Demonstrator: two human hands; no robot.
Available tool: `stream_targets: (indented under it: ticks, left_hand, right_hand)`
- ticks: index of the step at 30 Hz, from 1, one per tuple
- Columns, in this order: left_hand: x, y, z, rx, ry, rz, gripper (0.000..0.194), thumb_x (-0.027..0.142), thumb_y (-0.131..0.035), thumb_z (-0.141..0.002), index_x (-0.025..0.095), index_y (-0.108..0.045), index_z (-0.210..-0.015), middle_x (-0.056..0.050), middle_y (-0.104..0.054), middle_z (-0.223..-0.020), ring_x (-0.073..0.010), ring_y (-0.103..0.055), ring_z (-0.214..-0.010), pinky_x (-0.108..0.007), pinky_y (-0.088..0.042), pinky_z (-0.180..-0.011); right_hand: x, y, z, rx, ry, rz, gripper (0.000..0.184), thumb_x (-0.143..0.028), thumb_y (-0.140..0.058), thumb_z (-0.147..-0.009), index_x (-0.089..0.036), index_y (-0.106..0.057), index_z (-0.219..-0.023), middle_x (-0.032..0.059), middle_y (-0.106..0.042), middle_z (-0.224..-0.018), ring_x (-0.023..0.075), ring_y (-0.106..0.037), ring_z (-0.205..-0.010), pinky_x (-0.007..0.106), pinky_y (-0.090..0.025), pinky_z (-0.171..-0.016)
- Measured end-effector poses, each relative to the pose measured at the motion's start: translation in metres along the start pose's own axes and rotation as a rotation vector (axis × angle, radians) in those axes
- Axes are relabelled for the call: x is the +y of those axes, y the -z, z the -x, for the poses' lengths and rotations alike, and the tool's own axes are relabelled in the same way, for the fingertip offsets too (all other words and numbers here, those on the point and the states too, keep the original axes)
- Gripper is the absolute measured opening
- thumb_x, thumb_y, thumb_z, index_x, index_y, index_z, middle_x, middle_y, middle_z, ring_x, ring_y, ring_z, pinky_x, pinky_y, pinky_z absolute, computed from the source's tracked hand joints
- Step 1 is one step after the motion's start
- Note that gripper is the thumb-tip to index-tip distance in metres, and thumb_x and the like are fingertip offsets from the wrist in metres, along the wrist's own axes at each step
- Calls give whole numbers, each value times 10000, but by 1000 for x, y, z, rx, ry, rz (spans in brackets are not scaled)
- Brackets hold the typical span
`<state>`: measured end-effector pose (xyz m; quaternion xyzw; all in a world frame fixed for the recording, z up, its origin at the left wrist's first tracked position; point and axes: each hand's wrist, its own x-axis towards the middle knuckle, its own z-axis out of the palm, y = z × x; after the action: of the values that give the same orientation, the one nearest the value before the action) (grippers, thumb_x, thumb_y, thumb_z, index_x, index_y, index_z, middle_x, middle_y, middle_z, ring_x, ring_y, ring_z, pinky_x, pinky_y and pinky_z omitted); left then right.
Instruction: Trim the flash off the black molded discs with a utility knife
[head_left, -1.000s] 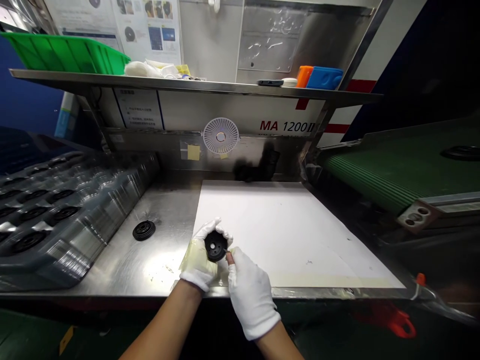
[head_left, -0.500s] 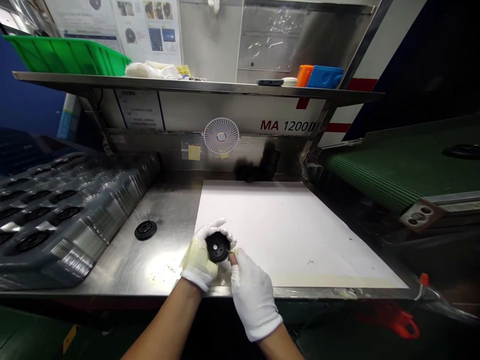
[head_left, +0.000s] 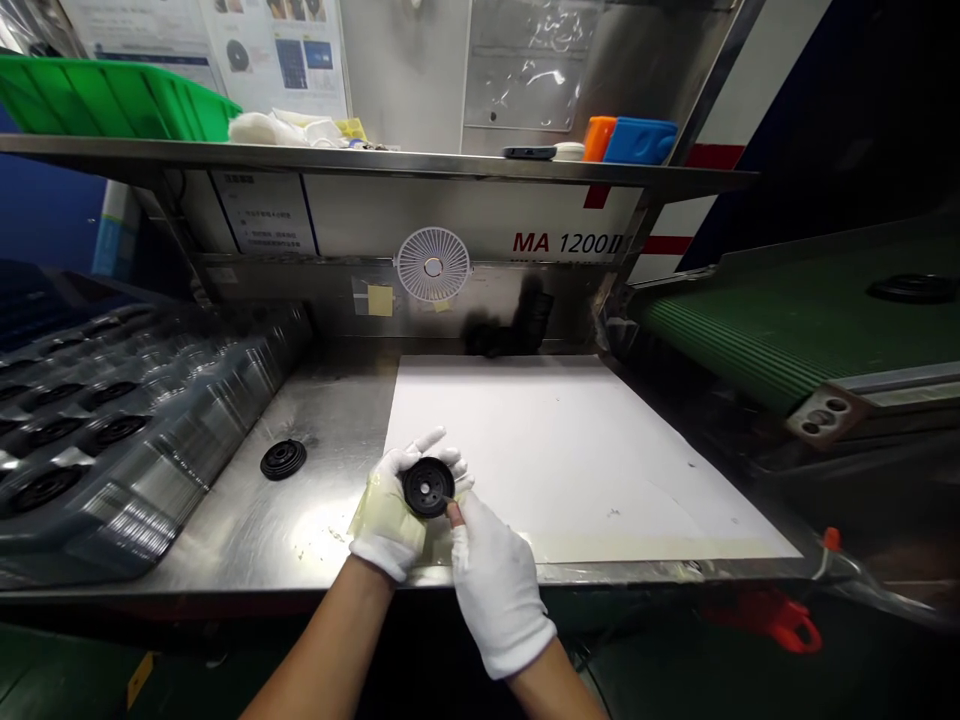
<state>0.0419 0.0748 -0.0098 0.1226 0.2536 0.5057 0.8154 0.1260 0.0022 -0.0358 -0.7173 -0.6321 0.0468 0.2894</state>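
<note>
L hand (head_left: 386,515) cupped black disc (head_left: 427,487)
L fingers (head_left: 450,460) curled round rim, R fingertips (head_left: 454,513) at edge, hold unclear; next needed steady grip

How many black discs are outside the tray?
3: one disc between the left hand and right hand, one disc on the steel bench, one disc on the green conveyor belt.

Underside of the black ribbed disc (head_left: 427,488) hidden against the left hand (head_left: 386,518), whatever the right fingertips (head_left: 454,514) pinched too small to tell, wall notices (head_left: 277,50) too small to read, stacked black tray (head_left: 112,430) cut off by the left edge
</note>
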Motion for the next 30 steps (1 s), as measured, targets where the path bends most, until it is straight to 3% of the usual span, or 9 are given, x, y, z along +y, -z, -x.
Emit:
stream_targets:
  ticks: [5, 12, 14, 16, 19, 23, 26, 30]
  left_hand:
    - [-6, -4, -3, 54, -126, 67, 165, 109, -604, -684, 144, -617, -845, -3, -552, -607, -116, -552, -561, -278, -509, -622]
    - [-10, -1, -7, 138, -325, 68, 186, 91, -597, -696, 156, -609, -870, -4, -590, -653, -115, -589, -639, -284, -514, -730]
    - [-6, 3, -5, 106, -260, 31, 256, 111, -572, -696, 154, -611, -945, -59, -640, -790, -160, -618, -736, -322, -521, -729]
    - [-1, 7, -2, 23, -96, -6, 319, 143, -541, -688, 136, -608, -999, -115, -647, -874, -217, -627, -782, -372, -527, -690]
    - [2, 8, 1, -35, 40, 18, 303, 139, -531, -675, 109, -618, -963, -87, -617, -717, -194, -606, -667, -345, -520, -629]
    - [-3, 5, -3, 43, -53, 60, 208, 90, -590, -689, 118, -620, -893, -17, -559, -616, -127, -550, -576, -278, -505, -604]
    - [-8, 3, -6, 77, -135, 79, 158, 97, -615, -701, 135, -613, -854, 6, -548, -614, -107, -545, -583, -264, -510, -641]
    - [-4, 6, -4, 96, -213, 66, 207, 105, -581, -714, 124, -615, -917, -38, -609, -737, -146, -595, -704, -319, -520, -731]
  right_hand:
    - [3, -3, 3, -40, -52, 36, 188, -263, -377, -935, -245, -546, -854, -19, -641, -728, 182, -596, -630, 297, -246, -539]
    - [-14, -11, 9, -39, -21, -9, 224, -250, -347, -947, -244, -538, -831, -21, -634, -713, 173, -584, -619, 295, -253, -538]
    - [-12, -9, 7, -37, -14, -3, 228, -245, -355, -943, -239, -544, -815, -19, -634, -703, 172, -582, -613, 297, -254, -536]
    - [-6, -5, 4, -23, -9, -14, 201, -230, -369, -934, -236, -562, -878, -10, -654, -761, 172, -594, -649, 292, -272, -550]
    - [2, -1, 2, -21, -22, -38, 205, -183, -411, -905, -251, -552, -1037, -12, -670, -863, 171, -610, -706, 283, -292, -573]
    - [0, -5, 8, -50, -74, 10, 145, -205, -429, -904, -245, -569, -904, -21, -643, -734, 180, -595, -638, 296, -260, -543]
    - [-9, -12, 13, -34, -52, 3, 207, -238, -371, -937, -246, -545, -825, -21, -620, -688, 179, -579, -611, 300, -252, -539]
    - [-14, -11, 13, -22, 15, 8, 239, -245, -342, -946, -240, -530, -798, -15, -616, -692, 181, -570, -603, 304, -248, -541]
